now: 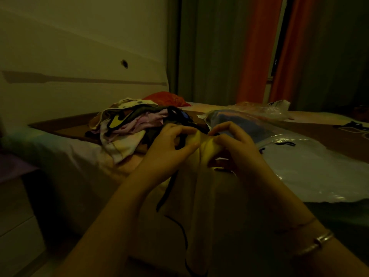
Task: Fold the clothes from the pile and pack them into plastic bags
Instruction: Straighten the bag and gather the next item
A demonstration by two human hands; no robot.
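Both hands are pinching the top edge of a yellowish garment (pixel 205 186) hanging at center: left hand (pixel 171 148) and right hand (pixel 237 148) nearly touching. The clothes pile (pixel 127 126) is lying at ten o'clock, plastic bags (pixel 303 166) at three o'clock.

head cam | faces forward-down over bed (pixel 79 148) | hands close | dim, far detail unclear

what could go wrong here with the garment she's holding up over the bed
Both hands, left and right, pinch only the top edge of the pale garment, so it could slip out. Its dark strap dangles loose and might snag or tangle during folding. The clothes pile sits close behind and could get knocked over in the dim light.
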